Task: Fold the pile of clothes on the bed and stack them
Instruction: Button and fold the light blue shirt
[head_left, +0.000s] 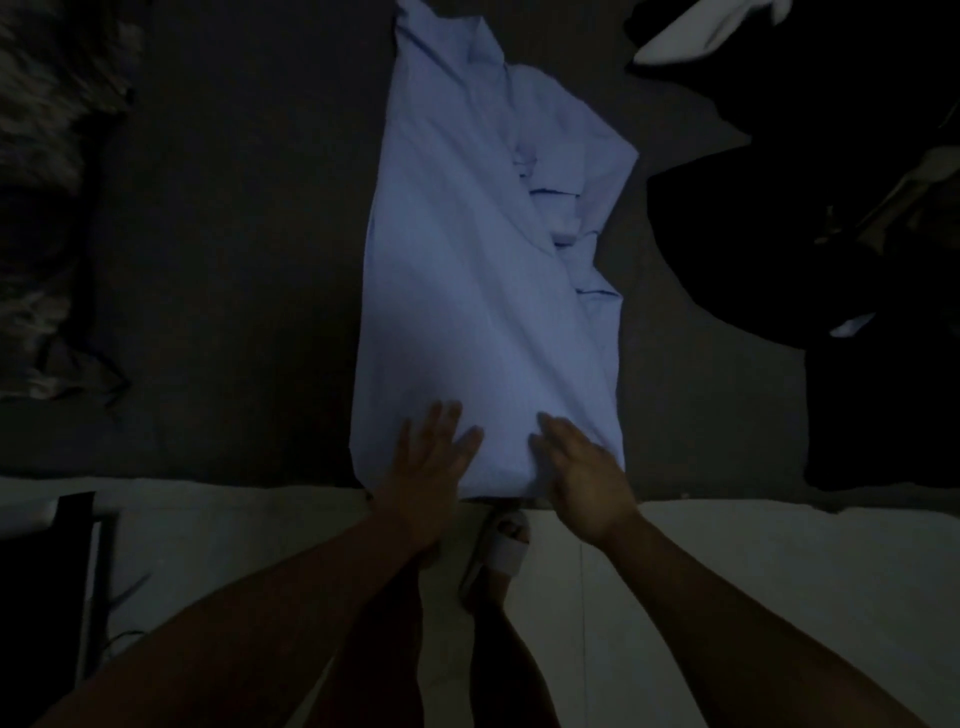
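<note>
We look down in dim light on a pale blue shirt (483, 291) spread lengthwise across the dark bed (234, 260), its sides folded inward into a long panel, collar end far from us and hem at the bed's near edge. Our left hand (426, 462) lies flat on the hem, fingers straight and spread, gripping nothing. Our right hand (582, 467) rests just beside it on the same hem, fingers extended and pressing the cloth, its grip likewise open. A heap of dark clothes (810, 218) with a white garment (691, 31) on top sits to the right on the bed. Below, a sandalled foot (501, 545) stands on the pale floor (753, 561).
</note>
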